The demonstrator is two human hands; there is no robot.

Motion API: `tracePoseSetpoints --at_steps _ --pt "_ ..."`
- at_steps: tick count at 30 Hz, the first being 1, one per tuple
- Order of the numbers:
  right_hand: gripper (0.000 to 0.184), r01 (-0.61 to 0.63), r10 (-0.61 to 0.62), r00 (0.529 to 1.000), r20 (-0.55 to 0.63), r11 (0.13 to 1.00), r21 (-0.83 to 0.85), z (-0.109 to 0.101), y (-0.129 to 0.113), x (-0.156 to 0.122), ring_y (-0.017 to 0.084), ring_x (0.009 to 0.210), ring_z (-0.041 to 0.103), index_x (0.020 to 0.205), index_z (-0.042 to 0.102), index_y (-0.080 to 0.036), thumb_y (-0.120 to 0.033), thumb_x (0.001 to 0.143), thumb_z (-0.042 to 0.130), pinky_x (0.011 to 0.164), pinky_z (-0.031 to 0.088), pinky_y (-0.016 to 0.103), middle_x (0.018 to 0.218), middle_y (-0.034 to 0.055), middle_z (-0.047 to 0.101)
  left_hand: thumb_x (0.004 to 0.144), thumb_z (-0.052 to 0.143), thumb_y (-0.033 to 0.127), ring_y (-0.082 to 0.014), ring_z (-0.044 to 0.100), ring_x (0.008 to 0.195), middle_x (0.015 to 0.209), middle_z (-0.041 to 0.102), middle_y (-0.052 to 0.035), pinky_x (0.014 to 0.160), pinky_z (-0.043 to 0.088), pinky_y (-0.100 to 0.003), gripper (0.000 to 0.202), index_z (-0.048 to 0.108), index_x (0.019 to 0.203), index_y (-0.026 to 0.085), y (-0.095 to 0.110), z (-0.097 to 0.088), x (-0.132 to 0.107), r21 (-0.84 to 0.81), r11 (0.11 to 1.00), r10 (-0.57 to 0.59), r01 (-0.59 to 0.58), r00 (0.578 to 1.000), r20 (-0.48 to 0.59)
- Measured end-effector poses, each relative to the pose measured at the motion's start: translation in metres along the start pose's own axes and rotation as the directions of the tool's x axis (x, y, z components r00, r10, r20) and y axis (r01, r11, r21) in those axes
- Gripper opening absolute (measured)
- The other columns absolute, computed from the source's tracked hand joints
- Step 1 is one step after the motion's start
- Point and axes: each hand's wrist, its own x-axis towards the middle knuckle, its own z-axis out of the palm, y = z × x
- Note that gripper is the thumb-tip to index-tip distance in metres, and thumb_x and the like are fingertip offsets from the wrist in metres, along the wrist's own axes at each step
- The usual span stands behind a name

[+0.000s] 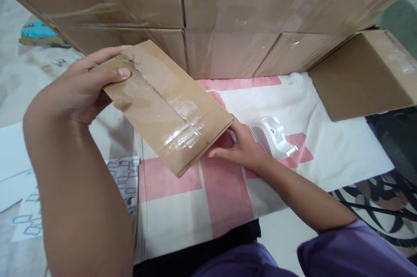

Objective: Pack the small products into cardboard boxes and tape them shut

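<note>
A flat brown cardboard box [169, 103] is held up tilted over the cloth, with a seam along its face and shiny clear tape across the seam's lower end. My left hand [94, 79] grips the box's upper left end, thumb on the face and the other fingers behind it. At the lower right end, my right hand [237, 144] is curled against the box's edge, its fingertips hidden behind the cardboard. Just right of that hand, a white tape dispenser [273, 136] lies on the cloth.
Large taped cartons [228, 3] form a wall at the back. An open cardboard box [361, 77] lies on its side at the right. Beneath everything spreads a pink and white cloth [224, 199]. Printed paper [28, 216] lies at the left, and a blue packet [37, 29] sits farther back.
</note>
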Motion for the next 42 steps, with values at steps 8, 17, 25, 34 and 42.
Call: tracePoseSetpoints --at_steps 8,17,25,34,42 --pt "0.058 -0.027 0.027 1.000 -0.012 0.999 -0.026 -0.001 -0.007 0.001 0.025 0.102 0.068 0.125 0.063 -0.026 -0.052 0.077 0.086 0.087 0.057 0.039 0.114 0.0053 0.072 0.070 0.085 0.033 -0.0301 0.071 0.112 0.114 0.074 -0.0032 0.071 0.064 -0.024 0.056 0.074 0.125 0.032 0.003 0.003 0.001 0.008 1.000 0.012 -0.012 0.999 0.035" --pt "0.065 0.064 -0.064 0.998 0.015 0.997 -0.043 -0.004 -0.004 0.005 0.029 0.112 0.064 0.128 0.059 -0.025 -0.057 0.078 0.084 0.095 0.055 0.044 0.124 0.0097 0.066 0.070 0.085 0.032 -0.0305 0.071 0.111 0.113 0.074 -0.0048 0.076 0.065 -0.027 0.060 0.072 0.129 0.028 0.001 0.001 0.002 0.003 1.000 0.016 -0.016 1.000 0.023" --pt "0.038 0.080 -0.072 0.991 0.110 0.994 -0.073 -0.012 -0.006 0.008 0.021 0.092 0.064 0.109 0.062 -0.024 -0.053 0.088 0.076 0.075 0.054 0.034 0.111 0.0055 0.066 0.070 0.084 0.037 -0.0319 0.071 0.112 0.117 0.075 -0.0044 0.087 0.064 -0.032 0.056 0.073 0.125 0.030 0.002 0.002 0.000 0.029 0.999 0.018 -0.020 0.999 0.046" --pt "0.060 0.008 -0.004 0.999 0.039 0.995 -0.095 -0.003 -0.005 0.003 0.020 0.083 0.061 0.105 0.058 -0.023 -0.057 0.067 0.091 0.066 0.050 0.032 0.103 0.0037 0.062 0.070 0.085 0.036 -0.0276 0.073 0.108 0.123 0.074 -0.0031 0.071 0.062 -0.019 0.058 0.073 0.126 0.030 0.002 0.003 -0.001 0.013 1.000 0.008 -0.009 0.999 0.052" --pt "0.029 0.104 -0.065 0.978 0.199 0.976 -0.192 -0.017 -0.003 0.005 0.022 0.093 0.065 0.104 0.063 -0.023 -0.049 0.092 0.072 0.074 0.054 0.033 0.112 0.0064 0.066 0.067 0.088 0.039 -0.0278 0.072 0.111 0.126 0.074 -0.0031 0.067 0.060 -0.017 0.063 0.073 0.127 0.028 0.002 0.002 0.002 -0.003 1.000 -0.003 0.003 0.997 0.080"
